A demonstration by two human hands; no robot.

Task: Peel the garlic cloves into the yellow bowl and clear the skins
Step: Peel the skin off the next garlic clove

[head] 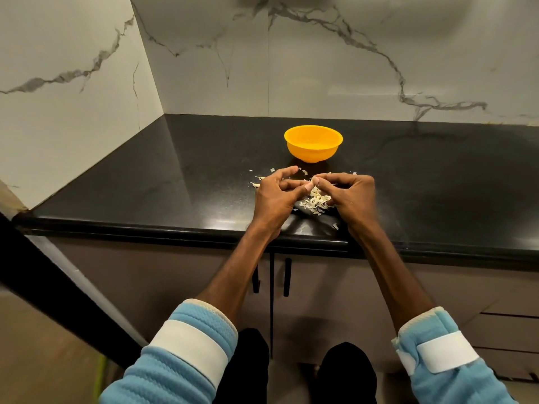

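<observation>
A yellow bowl (313, 142) stands on the black counter (175, 182), just beyond my hands; its contents are hidden from this angle. My left hand (277, 196) and my right hand (353, 196) meet fingertip to fingertip above a heap of pale garlic skins (316, 201). Between the thumbs and fingertips of both hands a small pale garlic clove (315, 180) is pinched, mostly hidden by the fingers. Loose skin flakes (256, 182) lie scattered to the left of the hands and in front of the bowl.
Marble-patterned walls close the counter at the back and on the left, forming a corner (163, 113). The counter's front edge (204, 231) runs under my wrists, with cabinet doors and black handles (287, 277) below. A stray skin (335, 226) lies near that edge.
</observation>
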